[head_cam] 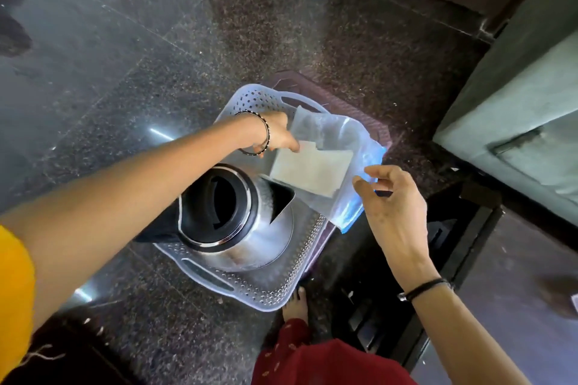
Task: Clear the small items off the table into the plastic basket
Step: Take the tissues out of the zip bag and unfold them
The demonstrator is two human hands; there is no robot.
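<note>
- The step in hand looks like setting a clear zip-top plastic bag (339, 166) down into the white perforated plastic basket (275, 287), which sits on the dark speckled stone floor (125, 72), not on any surface.
- The left hand (276, 134) has its grip closed on the far left corner of the bag, over the basket's far half.
- The right hand (392, 206) pinches the blue sealed edge at the near right, thumb and forefinger together, the other fingers curled loosely.
- To do it well, I'd say lower both corners together so the bag goes in flat in the far part of the basket, beside the kettle, not draped over it.
- The right side of the bag hangs past the basket's right rim; that edge wants drawing left before letting go, or it may slide out onto the floor.
- A steel electric kettle (231, 216) with a black lid and handle already fills the near left of the basket, its spout just under the bag.
- The bag is thin, see-through and slack, with a blue closure strip; inside lies a flat white folded sheet or packet (309, 172), and something greyish beyond it that I cannot make out.
- It looks light and floppy, likely to fold on itself once released.
</note>
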